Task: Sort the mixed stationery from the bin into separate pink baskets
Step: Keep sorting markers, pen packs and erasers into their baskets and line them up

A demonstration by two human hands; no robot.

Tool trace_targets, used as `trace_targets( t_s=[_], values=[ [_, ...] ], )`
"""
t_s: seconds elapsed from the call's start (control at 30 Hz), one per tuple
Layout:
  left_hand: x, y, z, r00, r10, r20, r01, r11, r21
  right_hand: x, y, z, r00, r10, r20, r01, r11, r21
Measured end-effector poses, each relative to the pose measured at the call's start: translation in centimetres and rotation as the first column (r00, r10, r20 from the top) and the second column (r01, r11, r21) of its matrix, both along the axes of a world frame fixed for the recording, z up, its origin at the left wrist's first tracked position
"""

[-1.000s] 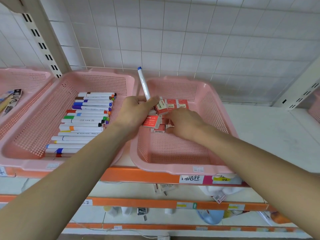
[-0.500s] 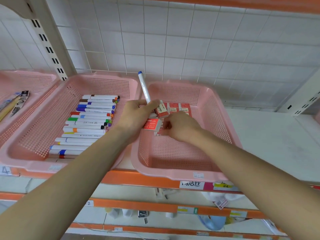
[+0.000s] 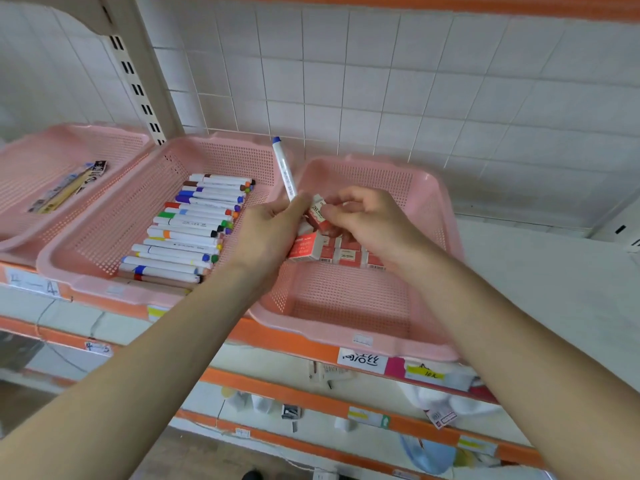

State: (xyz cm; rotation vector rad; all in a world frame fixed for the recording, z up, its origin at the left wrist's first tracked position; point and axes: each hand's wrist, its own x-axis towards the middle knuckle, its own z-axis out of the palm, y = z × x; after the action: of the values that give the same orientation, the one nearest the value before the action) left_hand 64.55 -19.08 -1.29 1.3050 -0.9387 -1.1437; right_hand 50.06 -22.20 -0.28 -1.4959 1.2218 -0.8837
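Over the pink eraser basket [image 3: 346, 337], the left hand [image 3: 266, 230] grips a blue-capped white marker [image 3: 284, 168] upright. The right hand [image 3: 370, 220] pinches a 2B eraser box [image 3: 318, 213] just above the boxed erasers [image 3: 346, 254] lying inside it.

The near half of the right basket [image 3: 346, 299] shows bare mesh floor, reachable over its front rim. Farther back a row of eraser boxes [image 3: 346, 256] bars the floor, and the left hand [image 3: 266, 230] and right hand [image 3: 370, 220] crowd just above it, the right pinching a raised eraser [image 3: 318, 212]. A white marker [image 3: 284, 169] gripped in the left hand sticks up beside the marker basket [image 3: 104, 233], whose left side is bare mesh. White shelf [image 3: 536, 271] lies open to the right.
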Motion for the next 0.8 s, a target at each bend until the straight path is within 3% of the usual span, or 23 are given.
trace_targets(
  t_s=[0.2,0.63,0.8],
  values=[
    [0.8,0.9,0.4,0.997,0.079,0.021,-0.079,0.997,0.005,-1.6,0.1,-0.4,1.0,-0.002,0.003,0.002,1.0,0.017],
    [6.7,-2.2,1.1,0.986,-0.148,0.083,0.148,0.989,-0.001,1.3,1.2,-0.2,0.975,-0.2,-0.093,0.204,0.978,0.045],
    [9.2,-3.1,0.7,0.965,-0.243,0.101,0.243,0.97,0.022,2.8,1.6,-1.1,0.943,-0.243,-0.226,0.258,0.965,0.041]
  ],
)
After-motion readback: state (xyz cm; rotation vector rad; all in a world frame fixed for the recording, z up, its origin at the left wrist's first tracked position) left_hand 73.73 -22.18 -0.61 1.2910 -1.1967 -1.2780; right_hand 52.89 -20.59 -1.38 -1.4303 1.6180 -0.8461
